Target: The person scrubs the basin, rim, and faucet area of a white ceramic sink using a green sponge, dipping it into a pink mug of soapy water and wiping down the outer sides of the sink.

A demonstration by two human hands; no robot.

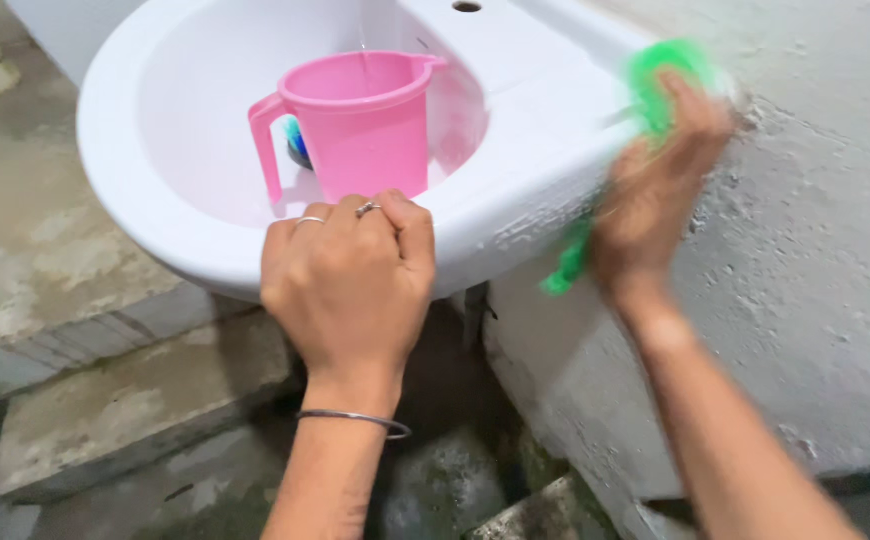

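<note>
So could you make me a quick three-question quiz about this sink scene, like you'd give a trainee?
1. True or false: the pink jug stands inside the white basin.
2. Which hand holds the green scrubber? A) left hand B) right hand C) neither
3. Fill in: the left hand grips the basin's front ____.

Key:
1. True; it stands upright in the bowl.
2. B; the right hand, blurred, presses it at the basin's edge next to the wall.
3. Rim.
</note>
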